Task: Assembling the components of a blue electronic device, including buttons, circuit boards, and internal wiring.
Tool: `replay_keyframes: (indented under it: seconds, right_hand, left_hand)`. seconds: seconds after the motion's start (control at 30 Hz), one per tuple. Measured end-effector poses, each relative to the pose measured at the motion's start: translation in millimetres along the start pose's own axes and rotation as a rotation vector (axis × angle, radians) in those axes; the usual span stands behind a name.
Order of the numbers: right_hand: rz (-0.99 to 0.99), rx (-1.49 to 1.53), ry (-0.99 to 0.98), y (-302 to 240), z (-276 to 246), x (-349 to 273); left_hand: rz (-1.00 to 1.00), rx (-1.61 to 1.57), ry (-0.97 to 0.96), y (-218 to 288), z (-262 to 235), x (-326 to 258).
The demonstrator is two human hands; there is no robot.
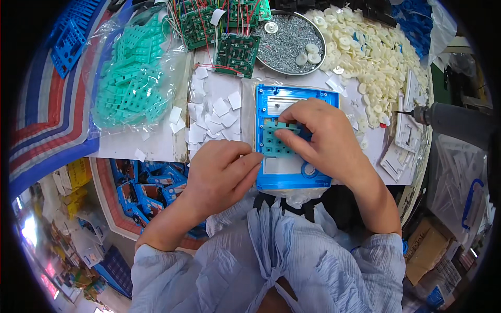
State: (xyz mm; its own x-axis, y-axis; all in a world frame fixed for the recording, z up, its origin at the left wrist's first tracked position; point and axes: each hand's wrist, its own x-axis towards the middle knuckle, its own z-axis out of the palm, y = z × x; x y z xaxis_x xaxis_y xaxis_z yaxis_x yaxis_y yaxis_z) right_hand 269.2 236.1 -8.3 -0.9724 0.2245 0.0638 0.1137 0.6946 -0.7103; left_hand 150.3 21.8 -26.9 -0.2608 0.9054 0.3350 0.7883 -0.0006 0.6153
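Observation:
In front of me lies a blue plastic casing (265,181), open side up, with a teal rubber keypad (272,146) in its middle. My right hand (327,136) reaches over the casing from the right, its thumb and fingers closed on the keypad's upper part. At the casing's left rim is my left hand (222,169), fingers curled and pressed together, the tips close to the keypad's lower left corner. Whatever those left fingertips may hold is hidden.
Teal keypads fill a clear bag (133,78) at left, beside scattered white paper squares (219,115). Behind are wired green circuit boards (236,55), a round tray of screws (287,41) and cream discs (376,57). A power screwdriver (449,119) juts in from the right.

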Motion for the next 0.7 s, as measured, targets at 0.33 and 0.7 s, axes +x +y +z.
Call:
replay_keyframes:
  seconds: [0.33, 0.7]
  right_hand:
    - [-0.140, -0.228, 0.172, 0.4, 5.4, -1.3]
    - [-0.138, -0.446, -0.276, -19.3, 19.9, -42.6]
  left_hand:
    - [0.080, 0.057, -0.083, -7.1, 1.3, 2.2]
    - [0.116, 0.008, -0.086, -10.2, 3.5, 2.7]
